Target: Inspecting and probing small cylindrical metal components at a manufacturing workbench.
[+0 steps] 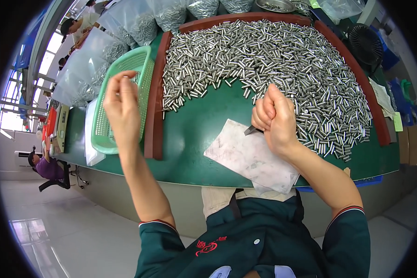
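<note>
My left hand (121,104) is raised over the green plastic basket (105,149), its fingers curled in toward the thumb. Whatever those fingers may hold is too small to make out. Closed in a fist, my right hand (275,118) hovers by the near edge of a big spread of short shiny metal pins (259,51). A dark, narrow tool (250,130) sticks out of the little-finger side of this fist; the rest of it is hidden in the palm. Below lies a smudged white cloth (236,150) on the green tabletop (190,129).
Dark red wooden bars (155,111) fence in the pins at the left, back and right. Clear bags (141,30) of pins line the back left. A black fan (365,44) stands at the back right, a scale (60,129) at the far left. Other people are farther off.
</note>
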Demonstrator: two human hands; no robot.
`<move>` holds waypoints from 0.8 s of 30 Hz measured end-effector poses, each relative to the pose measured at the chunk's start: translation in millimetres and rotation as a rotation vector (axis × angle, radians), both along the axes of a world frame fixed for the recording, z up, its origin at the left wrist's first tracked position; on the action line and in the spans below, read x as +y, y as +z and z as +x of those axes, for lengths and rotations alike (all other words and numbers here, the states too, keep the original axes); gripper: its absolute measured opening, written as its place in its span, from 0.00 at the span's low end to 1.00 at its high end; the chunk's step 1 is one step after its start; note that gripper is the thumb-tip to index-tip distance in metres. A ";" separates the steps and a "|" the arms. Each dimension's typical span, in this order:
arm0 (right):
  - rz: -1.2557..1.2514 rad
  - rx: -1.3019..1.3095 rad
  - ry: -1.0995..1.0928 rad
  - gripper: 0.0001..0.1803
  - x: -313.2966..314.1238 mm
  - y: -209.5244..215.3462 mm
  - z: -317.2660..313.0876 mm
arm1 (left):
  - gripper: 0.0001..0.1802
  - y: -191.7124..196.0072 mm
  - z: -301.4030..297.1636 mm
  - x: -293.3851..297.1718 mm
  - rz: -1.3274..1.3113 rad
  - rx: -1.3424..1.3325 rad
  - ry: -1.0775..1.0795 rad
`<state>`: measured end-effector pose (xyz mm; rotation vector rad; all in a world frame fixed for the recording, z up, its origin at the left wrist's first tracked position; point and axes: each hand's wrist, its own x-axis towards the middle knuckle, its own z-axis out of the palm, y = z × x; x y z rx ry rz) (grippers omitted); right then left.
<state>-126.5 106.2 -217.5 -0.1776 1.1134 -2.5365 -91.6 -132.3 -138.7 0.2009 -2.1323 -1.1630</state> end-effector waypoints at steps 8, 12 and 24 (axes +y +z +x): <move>-0.005 0.083 0.025 0.25 0.9 6.4 5.4 | 0.38 -0.5 6.3 -107.5 -0.487 -0.533 0.264; 0.100 0.542 0.083 0.19 7.8 20.9 20.2 | 0.38 -18.2 25.0 -126.8 -0.635 -0.404 0.434; 0.002 1.326 0.168 0.15 87.9 136.0 80.1 | 0.15 18.8 85.0 -41.5 -0.687 0.105 0.355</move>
